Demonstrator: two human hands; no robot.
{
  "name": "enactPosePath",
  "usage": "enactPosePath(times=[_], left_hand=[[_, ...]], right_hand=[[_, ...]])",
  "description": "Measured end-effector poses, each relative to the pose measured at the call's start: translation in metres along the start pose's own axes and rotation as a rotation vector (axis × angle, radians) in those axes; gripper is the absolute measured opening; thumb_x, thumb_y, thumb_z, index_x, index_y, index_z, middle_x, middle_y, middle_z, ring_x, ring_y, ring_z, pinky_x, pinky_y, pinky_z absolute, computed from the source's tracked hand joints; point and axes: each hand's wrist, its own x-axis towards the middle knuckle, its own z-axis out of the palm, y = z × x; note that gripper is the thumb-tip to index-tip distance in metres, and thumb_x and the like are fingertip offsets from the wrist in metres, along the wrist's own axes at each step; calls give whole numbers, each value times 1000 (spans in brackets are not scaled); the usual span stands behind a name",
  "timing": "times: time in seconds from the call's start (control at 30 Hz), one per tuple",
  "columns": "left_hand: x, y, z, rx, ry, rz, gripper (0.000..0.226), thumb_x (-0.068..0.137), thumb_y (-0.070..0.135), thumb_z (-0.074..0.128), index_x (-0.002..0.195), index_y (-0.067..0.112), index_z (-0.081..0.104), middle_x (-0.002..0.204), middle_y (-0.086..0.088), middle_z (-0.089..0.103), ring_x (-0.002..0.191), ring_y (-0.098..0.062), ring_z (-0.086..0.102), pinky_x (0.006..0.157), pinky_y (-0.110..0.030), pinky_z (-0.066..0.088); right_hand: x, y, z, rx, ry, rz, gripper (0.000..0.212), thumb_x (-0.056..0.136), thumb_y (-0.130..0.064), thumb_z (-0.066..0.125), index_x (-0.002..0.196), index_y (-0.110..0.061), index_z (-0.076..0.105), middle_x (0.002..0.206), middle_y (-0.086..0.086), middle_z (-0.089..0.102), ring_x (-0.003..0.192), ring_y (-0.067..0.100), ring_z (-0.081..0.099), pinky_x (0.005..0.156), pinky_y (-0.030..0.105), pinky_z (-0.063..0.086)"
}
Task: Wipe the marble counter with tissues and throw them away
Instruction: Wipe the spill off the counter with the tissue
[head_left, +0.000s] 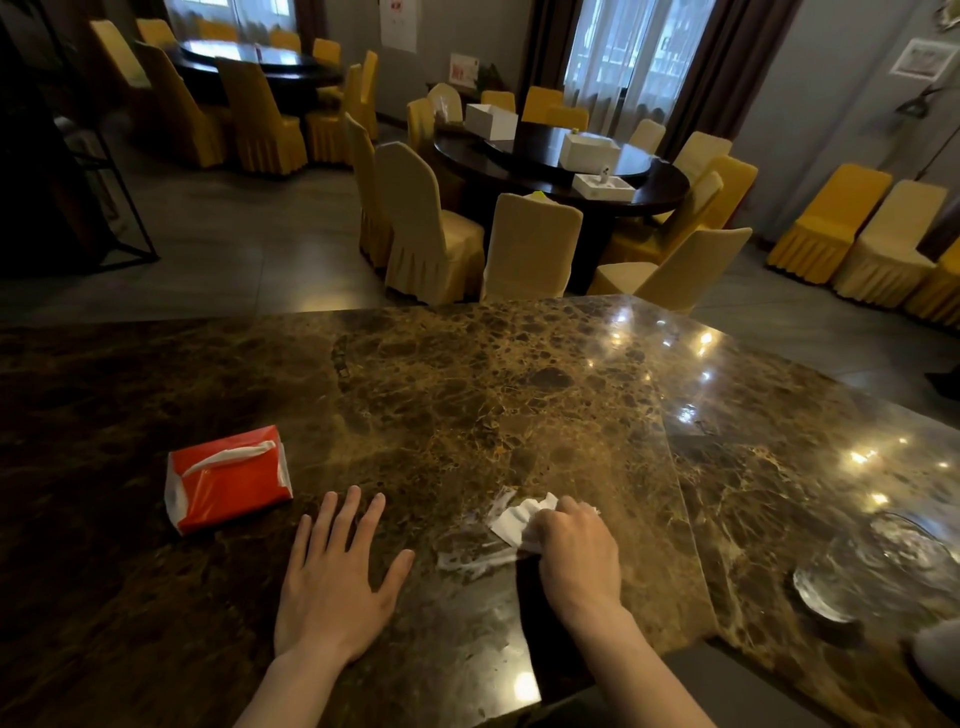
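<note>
The brown marble counter (467, 374) fills the lower half of the head view. My right hand (579, 556) is closed on a crumpled white tissue (514, 519) and presses it flat onto the counter. A whitish wet smear (467, 561) lies on the marble just left of that hand. My left hand (337, 577) rests flat on the counter, fingers spread, holding nothing. A red tissue pack (228, 478) with a white tissue poking from its slot lies on the counter, left of and beyond my left hand.
A glass ashtray (872, 566) sits on the counter at the right. Beyond the counter's far edge stand round dark tables (665, 192) with yellow-covered chairs (530, 244) and white boxes (491, 120). A dark gap (550, 639) runs between counter slabs near my right wrist.
</note>
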Motion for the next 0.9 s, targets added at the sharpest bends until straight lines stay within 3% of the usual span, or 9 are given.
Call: enactPosePath(times=[0.1, 0.17, 0.27, 0.43, 0.57, 0.77, 0.9], left_hand=[[1, -1, 1, 4, -3, 0, 84, 87, 82, 2, 159, 39, 3, 170, 8, -1, 153, -13, -17, 126, -42, -6], [1, -2, 2, 3, -2, 0, 85, 86, 82, 2, 159, 39, 4, 170, 7, 0, 153, -13, -16, 126, -42, -5], [2, -4, 3, -10, -8, -2, 85, 87, 82, 4, 159, 38, 5, 170, 7, 1, 153, -13, -15, 126, -43, -4], [3, -4, 3, 0, -22, -6, 85, 86, 82, 5, 159, 38, 5, 170, 6, 0, 153, -14, -15, 126, -44, -3], [2, -4, 2, -1, -24, -3, 84, 87, 81, 5, 160, 38, 5, 170, 6, 0, 153, -14, -16, 126, -43, -3], [0, -4, 0, -22, -23, 7, 83, 88, 81, 5, 160, 39, 3, 170, 8, -2, 152, -13, -19, 126, -42, -5], [-1, -2, 0, -22, -22, 0, 82, 89, 80, 7, 160, 39, 3, 170, 8, -2, 152, -13, -18, 126, -42, -5]], right_hand=[[1, -16, 1, 10, -104, -107, 17, 95, -31, 60, 97, -24, 75, 95, -4, 58, 92, 18, 54, 71, 33, 46], [-3, -23, -1, 45, -151, -161, 16, 91, -23, 62, 97, -23, 76, 96, -2, 59, 93, 21, 56, 71, 35, 46], [-11, -30, 0, 123, -60, -193, 22, 89, -10, 61, 100, -22, 75, 98, -3, 58, 92, 21, 57, 69, 32, 45], [-35, -58, 18, 111, -77, -394, 14, 90, -18, 64, 99, -21, 74, 101, -2, 62, 99, 20, 51, 73, 34, 52], [-38, -46, 19, 69, -23, -318, 8, 73, -19, 81, 78, -21, 75, 82, -4, 64, 82, 18, 60, 55, 29, 50], [-20, 5, 14, 16, 28, -72, 15, 94, -16, 59, 99, -21, 72, 106, -4, 60, 102, 18, 49, 73, 33, 51], [-22, -5, 14, 24, 43, 2, 16, 97, -16, 57, 102, -18, 72, 111, -3, 55, 105, 17, 48, 73, 31, 51]])
